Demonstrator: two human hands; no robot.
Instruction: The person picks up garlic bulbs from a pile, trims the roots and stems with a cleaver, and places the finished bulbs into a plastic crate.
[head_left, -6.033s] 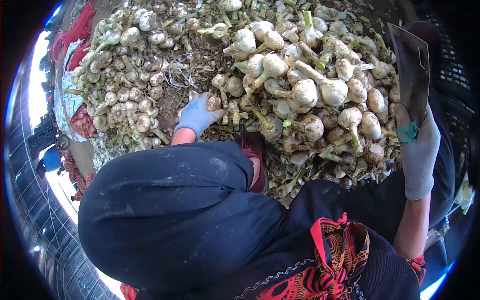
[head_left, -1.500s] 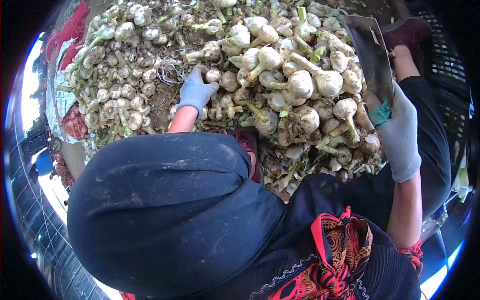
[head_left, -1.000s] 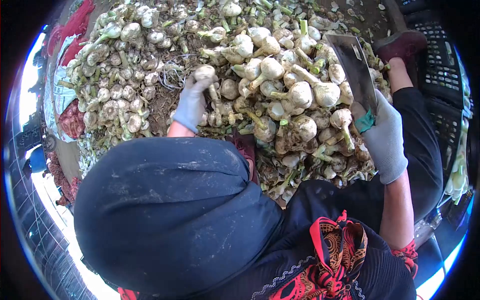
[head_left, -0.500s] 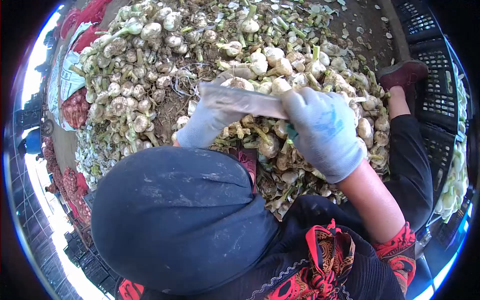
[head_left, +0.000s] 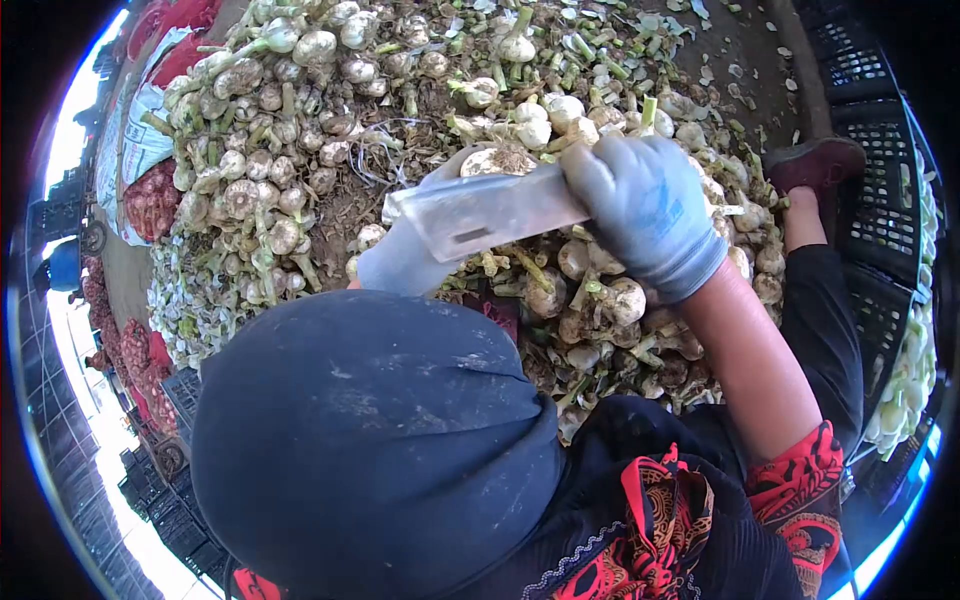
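My right hand, in a grey-white work glove with a blue stain, is closed round the handle of a broad cleaver. Its flat steel face with a slot tilts toward me, pointing left. Behind the blade, my left hand, also gloved, is partly hidden. Its fingers wrap round a garlic bulb, whose root tuft faces up just above the blade's upper edge. Many more garlic bulbs with cut stems lie heaped beneath and around both hands.
A large dusty dark cloth-covered bulge fills the lower left foreground. Black plastic crates stand at right, beside a maroon shoe. Red net sacks and a white sack lie at left. Peelings litter the floor.
The cleaver has rolled from nearly edge-on so its flat face now shows. The root end of the bulb in my left hand is more exposed. The whole view has shifted slightly.
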